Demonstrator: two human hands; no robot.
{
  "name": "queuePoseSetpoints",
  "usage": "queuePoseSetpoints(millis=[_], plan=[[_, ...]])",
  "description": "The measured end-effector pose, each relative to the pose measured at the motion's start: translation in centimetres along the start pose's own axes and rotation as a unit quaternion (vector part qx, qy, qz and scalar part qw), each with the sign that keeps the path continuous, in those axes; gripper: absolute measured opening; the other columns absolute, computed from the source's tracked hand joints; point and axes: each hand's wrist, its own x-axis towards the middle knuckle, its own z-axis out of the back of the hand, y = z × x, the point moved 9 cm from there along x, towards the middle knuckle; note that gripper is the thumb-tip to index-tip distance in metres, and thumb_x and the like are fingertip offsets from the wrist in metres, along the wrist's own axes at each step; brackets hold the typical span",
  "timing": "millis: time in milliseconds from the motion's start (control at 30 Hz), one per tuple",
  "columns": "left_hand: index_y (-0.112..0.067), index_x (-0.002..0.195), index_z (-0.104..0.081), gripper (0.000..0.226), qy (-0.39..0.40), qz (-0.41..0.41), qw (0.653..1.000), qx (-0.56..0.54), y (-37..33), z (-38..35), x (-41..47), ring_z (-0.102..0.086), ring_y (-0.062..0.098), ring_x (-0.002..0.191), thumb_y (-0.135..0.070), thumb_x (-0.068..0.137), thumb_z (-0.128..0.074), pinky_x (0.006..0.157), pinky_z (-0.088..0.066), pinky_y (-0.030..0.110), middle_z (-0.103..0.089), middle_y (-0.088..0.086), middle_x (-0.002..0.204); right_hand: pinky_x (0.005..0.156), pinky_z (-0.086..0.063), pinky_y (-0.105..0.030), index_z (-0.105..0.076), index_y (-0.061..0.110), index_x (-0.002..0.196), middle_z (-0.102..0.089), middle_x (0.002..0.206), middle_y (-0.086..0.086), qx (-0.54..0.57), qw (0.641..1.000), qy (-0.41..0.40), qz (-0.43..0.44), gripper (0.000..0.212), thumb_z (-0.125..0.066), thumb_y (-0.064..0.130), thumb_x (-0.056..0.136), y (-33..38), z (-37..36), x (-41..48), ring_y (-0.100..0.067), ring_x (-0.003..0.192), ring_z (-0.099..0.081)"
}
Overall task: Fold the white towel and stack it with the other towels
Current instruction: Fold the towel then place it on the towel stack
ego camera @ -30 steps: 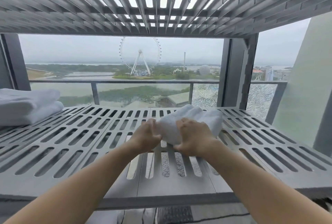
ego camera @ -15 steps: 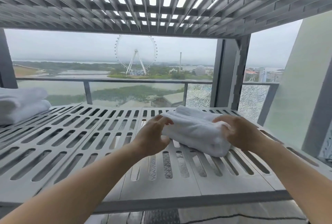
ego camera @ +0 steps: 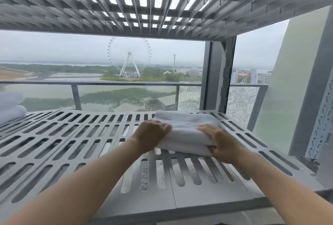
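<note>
Towel: the white terry towel (ego camera: 185, 131) now lies folded flat on the right half of the grey slotted metal shelf (ego camera: 72, 143). A second ago it was a bunched wad between the hands.
Left hand: the left hand (ego camera: 151, 134) has its fingers curled together over the towel's left edge.
Right hand: the right hand (ego camera: 219, 143) has its fingers together on top and its thumb tucked at the near corner, pinching it.
Stack: the other white towels (ego camera: 9, 109) sit at the shelf's far left end, well apart.
Meaning: the fold looks done, and the carry to the stack remains.

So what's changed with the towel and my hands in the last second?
The white towel went from a bunched wad between both hands to a flat folded rectangle on the slatted shelf. The left hand slid to its left edge; the right hand moved to its near right corner. Both still hold it. The other towels stay stacked at far left.
</note>
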Motion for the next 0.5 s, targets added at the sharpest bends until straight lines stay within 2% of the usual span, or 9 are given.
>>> queuePoseSetpoints(millis=[133,200,300,400,500], plan=[[-0.018,0.130,-0.041,0.045,-0.005,-0.007,1.000,-0.021,-1.2,-0.5,-0.6,-0.063,0.020,0.103,-0.003,0.089,-0.031,0.078,-0.056,0.037,-0.063,-0.001,0.119,0.110,-0.011,-0.013,-0.043,0.008,0.136,-0.042,0.144,-0.003,0.026,0.999,0.023,0.035,0.067,-0.052,-0.009,0.072,-1.9,-0.1,-0.4,-0.004,0.133,-0.025],[-0.021,0.135,-0.036,0.051,0.010,-0.002,1.000,-0.022,-1.6,-0.5,-1.0,-0.065,0.020,0.101,-0.004,0.087,-0.033,0.077,-0.056,0.037,-0.062,-0.002,0.122,0.111,-0.010,-0.014,-0.041,0.008,0.137,-0.039,0.144,-0.002,0.034,0.998,0.027,0.046,0.067,-0.052,-0.011,0.074,-2.4,-0.6,-0.5,-0.005,0.135,-0.022],[-0.024,0.130,-0.042,0.049,-0.004,-0.012,1.000,-0.015,-2.6,0.3,-1.2,-0.068,0.019,0.093,-0.012,0.082,-0.038,0.070,-0.056,0.034,-0.066,-0.005,0.116,0.114,-0.009,-0.019,-0.036,0.012,0.141,-0.032,0.148,0.001,0.046,0.998,0.033,0.034,0.069,-0.050,-0.010,0.076,-3.5,-0.9,-0.3,-0.007,0.140,-0.017],[-0.026,0.117,-0.051,0.043,0.012,-0.008,1.000,-0.023,-2.8,1.7,-0.8,-0.066,0.017,0.089,-0.027,0.076,-0.039,0.069,-0.053,0.029,-0.068,-0.008,0.106,0.114,-0.012,-0.020,-0.038,0.020,0.141,-0.032,0.149,0.007,0.061,0.995,0.075,0.006,0.071,-0.045,0.008,0.071,-4.0,-0.5,0.0,0.001,0.136,-0.021],[-0.030,0.104,-0.065,0.042,0.001,0.039,0.990,-0.138,-1.9,3.7,-0.1,-0.066,0.017,0.085,-0.039,0.075,-0.037,0.073,-0.052,0.030,-0.071,-0.008,0.096,0.101,-0.025,-0.015,-0.048,0.025,0.133,-0.047,0.139,0.012,0.109,0.991,0.075,-0.012,0.066,-0.038,0.024,0.068,-3.8,1.0,1.0,0.007,0.120,-0.035]])
